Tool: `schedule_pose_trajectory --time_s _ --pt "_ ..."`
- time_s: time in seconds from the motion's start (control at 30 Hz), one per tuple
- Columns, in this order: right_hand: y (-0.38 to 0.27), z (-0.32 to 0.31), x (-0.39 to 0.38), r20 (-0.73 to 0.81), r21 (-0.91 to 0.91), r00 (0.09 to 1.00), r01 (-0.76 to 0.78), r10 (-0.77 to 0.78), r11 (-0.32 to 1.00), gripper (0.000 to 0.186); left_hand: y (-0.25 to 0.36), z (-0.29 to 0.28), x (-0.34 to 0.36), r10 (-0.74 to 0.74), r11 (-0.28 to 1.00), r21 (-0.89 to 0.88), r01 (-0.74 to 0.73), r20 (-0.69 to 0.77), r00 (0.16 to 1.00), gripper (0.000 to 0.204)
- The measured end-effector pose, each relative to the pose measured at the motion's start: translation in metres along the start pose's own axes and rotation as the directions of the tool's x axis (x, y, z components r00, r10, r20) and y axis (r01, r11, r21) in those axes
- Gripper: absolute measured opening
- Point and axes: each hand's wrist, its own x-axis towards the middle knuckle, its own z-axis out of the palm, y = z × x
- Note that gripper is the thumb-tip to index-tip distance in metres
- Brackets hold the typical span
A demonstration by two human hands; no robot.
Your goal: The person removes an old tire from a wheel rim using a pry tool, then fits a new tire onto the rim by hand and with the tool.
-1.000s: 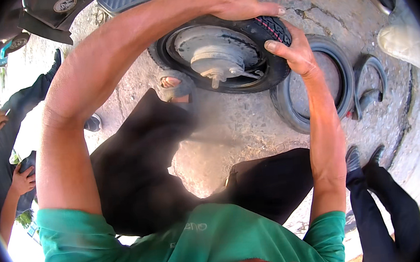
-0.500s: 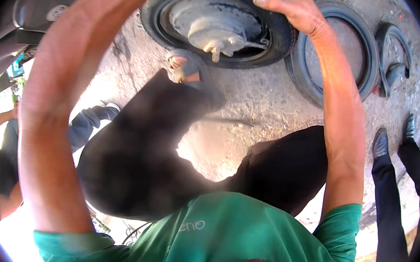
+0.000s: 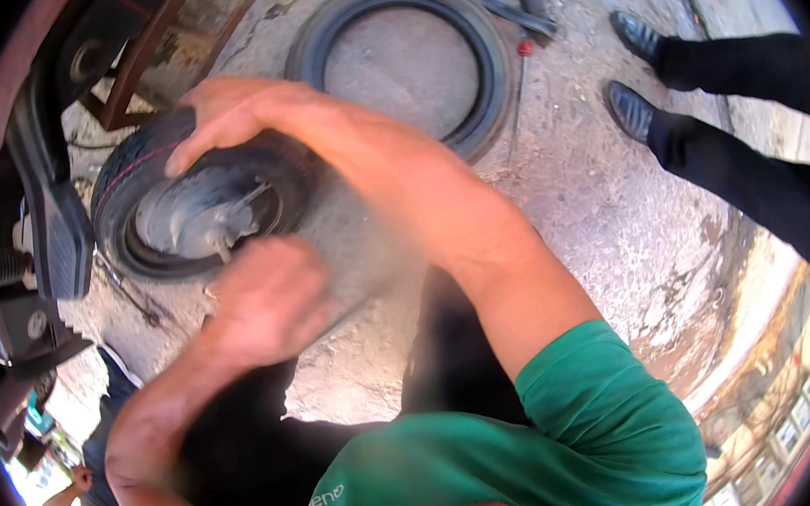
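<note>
A scooter wheel (image 3: 293, 181) with a black tyre, a thin red line on its tread and a dusty grey metal hub (image 3: 195, 218) leans at the upper left. My right hand (image 3: 224, 115) grips the top of the tyre, thumb on the near sidewall. Below the hub, close to the axle end, is my left hand (image 3: 274, 298), curled like a fist and smeared by motion. A thin dark rod (image 3: 352, 312) runs out beside it; whether the fingers hold it is unclear.
A loose tyre (image 3: 498, 100) lies flat beyond my right forearm. Beside it are a red-handled screwdriver (image 3: 524, 50) and a curved black rubber strip (image 3: 484, 0). Dark scooter parts (image 3: 61, 225) stand on the left. A person's shoes (image 3: 631, 110) are at the right.
My view has swung right, so the wheel now appears further left. My left hand has come off the wheel's far side to below the hub. The right hand remains on the tyre.
</note>
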Motion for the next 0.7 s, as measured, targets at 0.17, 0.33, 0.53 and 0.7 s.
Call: schedule_pose_trajectory --time_s 0.17,0.33,0.53,0.7 --pt "-0.007 0.009 -0.019 -0.095 -0.097 0.995 -0.051 0.041 0.994 0.089 0.009 0.148 0.051 0.0 0.868 -0.479 0.131 0.264 0.964 0.041" --pt "0.006 0.004 -0.015 -0.092 -0.037 0.996 -0.025 0.022 0.999 0.092 0.049 0.245 0.202 -0.145 0.835 -0.521 0.176 0.1 0.984 0.046" --pt "-0.006 0.007 -0.02 -0.112 -0.039 0.992 -0.069 0.064 0.997 0.098 0.051 0.303 0.268 -0.25 0.915 -0.343 0.212 -0.07 0.966 0.031" --pt "0.0 0.012 -0.012 -0.07 -0.046 0.997 -0.045 0.042 0.998 0.09 0.046 0.307 0.263 -0.307 0.912 -0.305 0.274 -0.064 0.95 0.02"
